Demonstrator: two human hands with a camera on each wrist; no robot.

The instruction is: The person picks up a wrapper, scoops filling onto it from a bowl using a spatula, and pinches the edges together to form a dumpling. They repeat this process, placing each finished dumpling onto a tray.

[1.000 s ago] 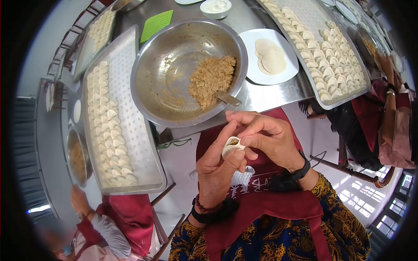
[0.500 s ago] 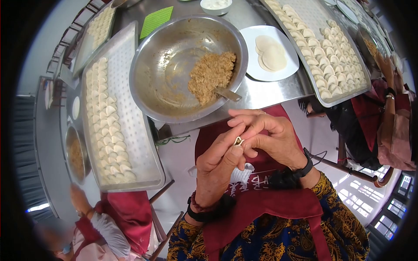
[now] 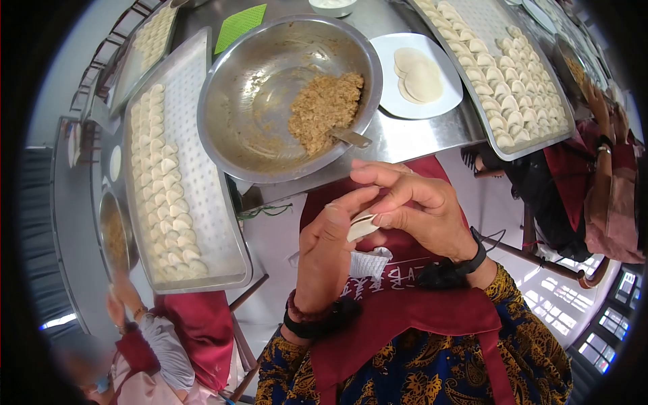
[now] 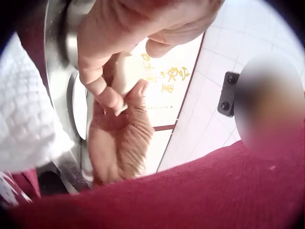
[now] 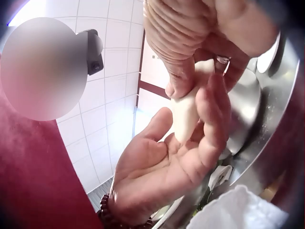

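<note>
A pale dumpling (image 3: 362, 229), its wrapper folded over, is held between both hands above the lap. My right hand (image 3: 426, 214) pinches its upper end between thumb and fingers; in the right wrist view the thumb presses on the dough edge of the dumpling (image 5: 185, 117). My left hand (image 3: 320, 260) cradles the lower end from below, fingers curled against it and the thumb standing off. In the left wrist view the fingers cover much of it. Beyond the hands is a large steel bowl (image 3: 233, 131) holding brown minced filling (image 3: 327, 108) and a flat metal-handled tool (image 3: 351, 138).
Right of the bowl, a white plate (image 3: 442, 101) carries several round wrappers (image 3: 423, 81). Trays with rows of dumplings stand left (image 3: 202, 202) and right (image 3: 499, 147). A green mat (image 3: 240, 28) and a white dish (image 3: 333, 7) lie farther back. Other people work at both sides.
The wrapper's opening has been folded together and the dumpling tilted. My left thumb has lifted away from its front and that hand has turned. The right hand keeps its pinch.
</note>
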